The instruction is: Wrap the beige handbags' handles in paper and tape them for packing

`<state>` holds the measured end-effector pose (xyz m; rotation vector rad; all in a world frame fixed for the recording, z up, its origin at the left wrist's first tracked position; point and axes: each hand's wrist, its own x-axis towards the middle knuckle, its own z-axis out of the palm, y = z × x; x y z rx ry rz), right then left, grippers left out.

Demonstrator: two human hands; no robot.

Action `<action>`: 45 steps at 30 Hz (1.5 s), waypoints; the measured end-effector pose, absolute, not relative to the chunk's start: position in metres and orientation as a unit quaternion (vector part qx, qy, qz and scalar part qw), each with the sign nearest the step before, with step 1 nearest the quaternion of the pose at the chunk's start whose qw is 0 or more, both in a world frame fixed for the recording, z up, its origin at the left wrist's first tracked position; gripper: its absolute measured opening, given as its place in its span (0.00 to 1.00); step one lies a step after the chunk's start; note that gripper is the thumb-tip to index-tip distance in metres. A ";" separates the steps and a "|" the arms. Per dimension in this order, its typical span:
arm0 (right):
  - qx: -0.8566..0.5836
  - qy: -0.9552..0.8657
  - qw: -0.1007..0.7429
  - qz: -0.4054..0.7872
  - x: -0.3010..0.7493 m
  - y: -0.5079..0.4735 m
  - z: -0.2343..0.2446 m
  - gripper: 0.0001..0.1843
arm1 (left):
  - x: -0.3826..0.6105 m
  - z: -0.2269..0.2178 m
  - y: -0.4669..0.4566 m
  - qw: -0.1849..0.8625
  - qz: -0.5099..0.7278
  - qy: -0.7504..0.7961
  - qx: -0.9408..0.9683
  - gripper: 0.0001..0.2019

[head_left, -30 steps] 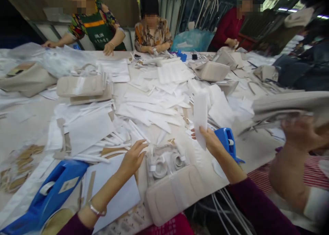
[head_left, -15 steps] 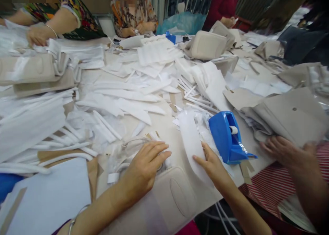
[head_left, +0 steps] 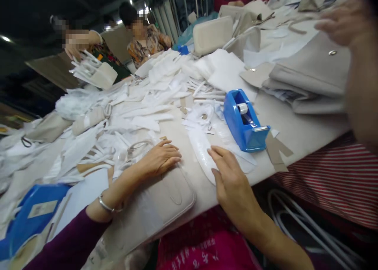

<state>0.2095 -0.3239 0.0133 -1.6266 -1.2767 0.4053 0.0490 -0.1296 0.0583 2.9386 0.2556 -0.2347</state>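
My left hand (head_left: 163, 156) lies palm down, fingers stretched, on a flat beige handbag (head_left: 174, 191) at the table's front edge. A band of clear film wraps the bag, and its strap lies beyond my fingers. My right hand (head_left: 226, 168) has its thumb and fingertips on the right edge of a long white padding strip (head_left: 198, 150), which is low over the table or resting on it. Just beyond that hand stands a blue tape dispenser (head_left: 245, 122), with a white roll core inside.
White foam sheets (head_left: 224, 67) and paper tubes are heaped across the middle. A stack of beige bags (head_left: 310, 77) sits at right, under a co-worker's blurred raised hand (head_left: 344, 22). A blue object (head_left: 37, 211) lies at lower left. Other people sit across the table.
My view has swung and tilted. The white strip, raised before, is now lower and flatter, with my right hand still at its edge. The co-worker's hand at right has risen off the bags.
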 end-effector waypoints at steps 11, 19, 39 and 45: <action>-0.588 -0.407 0.533 0.452 0.158 -0.328 -0.001 0.13 | 0.060 0.055 -0.128 0.149 -0.082 0.092 0.981 0.23; -0.547 -0.413 0.551 0.477 0.157 -0.324 0.001 0.15 | 0.055 0.055 -0.126 0.167 -0.088 0.104 0.976 0.22; -0.541 -0.447 0.544 0.459 0.153 -0.281 0.008 0.29 | 0.044 0.039 -0.125 0.077 0.028 0.155 0.984 0.19; -0.788 -0.508 0.337 0.088 0.201 -0.265 0.013 0.31 | 0.036 0.038 -0.128 0.064 0.084 0.153 0.983 0.18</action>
